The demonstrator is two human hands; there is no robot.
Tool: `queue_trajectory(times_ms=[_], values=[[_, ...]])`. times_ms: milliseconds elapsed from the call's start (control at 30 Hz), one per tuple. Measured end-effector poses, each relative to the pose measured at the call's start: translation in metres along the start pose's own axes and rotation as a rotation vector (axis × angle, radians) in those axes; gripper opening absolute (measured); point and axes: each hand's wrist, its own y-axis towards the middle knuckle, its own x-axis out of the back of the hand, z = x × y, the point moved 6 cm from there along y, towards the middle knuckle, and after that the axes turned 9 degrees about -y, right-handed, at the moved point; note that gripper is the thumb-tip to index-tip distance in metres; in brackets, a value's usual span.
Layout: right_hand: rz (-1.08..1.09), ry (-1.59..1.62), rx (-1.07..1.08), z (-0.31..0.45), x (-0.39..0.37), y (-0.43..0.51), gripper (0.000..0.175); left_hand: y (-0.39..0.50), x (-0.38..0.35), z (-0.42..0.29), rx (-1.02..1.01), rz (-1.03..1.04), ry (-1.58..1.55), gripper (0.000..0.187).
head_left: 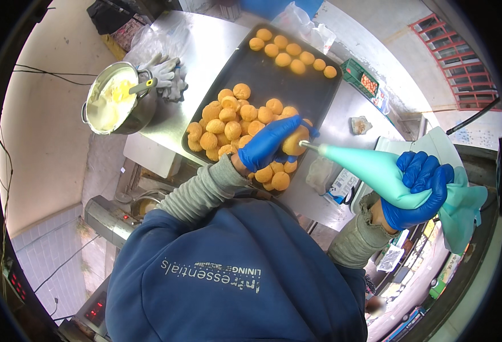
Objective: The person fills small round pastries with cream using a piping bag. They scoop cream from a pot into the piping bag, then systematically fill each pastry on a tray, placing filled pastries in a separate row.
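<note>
My left hand [268, 143], in a blue glove, grips a round golden cream puff [292, 144] above the near part of a dark baking tray [276, 81]. A turquoise piping bag [366, 164] is squeezed in my gloved right hand [421, 188], its loose end hanging past the wrist. The bag's metal nozzle [310, 145] meets the puff's side; whether the tip is inside, I cannot tell. Heaped puffs [233, 130] fill the tray's near left, partly hidden behind my left hand. Across the tray's far end, several more puffs [283, 59] sit in loose rows.
Left on the metal table [210, 47] stands a steel pot [142, 111] with pale cream and a spatula [143, 86], beside grey work gloves [172, 79]. Clear plastic bags [319, 175] lie right of the tray. A green crate [355, 77] stands beyond the table's right edge.
</note>
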Motion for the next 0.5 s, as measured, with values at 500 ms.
queue_trajectory(times_ms=[500], values=[[0.033, -0.043, 0.009, 0.0033, -0.0058, -0.0009, 0.017, -0.0029, -0.0052, 0.0002, -0.036, -0.01, 0.012, 0.043]])
